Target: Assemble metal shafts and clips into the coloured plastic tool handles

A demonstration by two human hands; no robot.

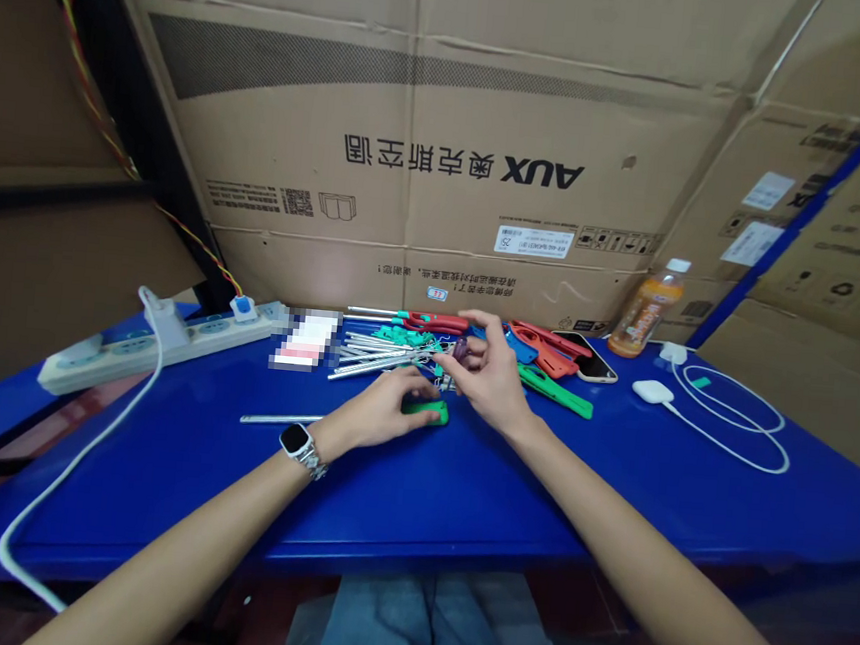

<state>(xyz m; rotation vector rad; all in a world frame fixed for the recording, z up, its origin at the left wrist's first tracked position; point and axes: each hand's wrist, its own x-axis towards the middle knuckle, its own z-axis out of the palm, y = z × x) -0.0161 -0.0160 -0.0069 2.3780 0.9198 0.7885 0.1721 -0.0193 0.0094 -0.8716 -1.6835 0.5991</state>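
Left fingers [425,421] curled part-way round green handle [437,412], holding it; rod [278,420] sticks out to their left. Right fingers [485,320] bent, tips nearly together at purple piece [461,348]; can't tell if pinched. Rod pile [371,356] just beyond left fingers, red lighter [441,324] behind it. Green shell [557,392] right of right fingers, phone [605,365] farther right, on table [430,498].

Counted: one table [429,503], two hands [490,376], one wristwatch [294,439], one bottle [641,316], one power strip [192,338], one phone [599,364], with several metal tubes [377,364] and red casings [554,355] overlapping too closely for exact count.
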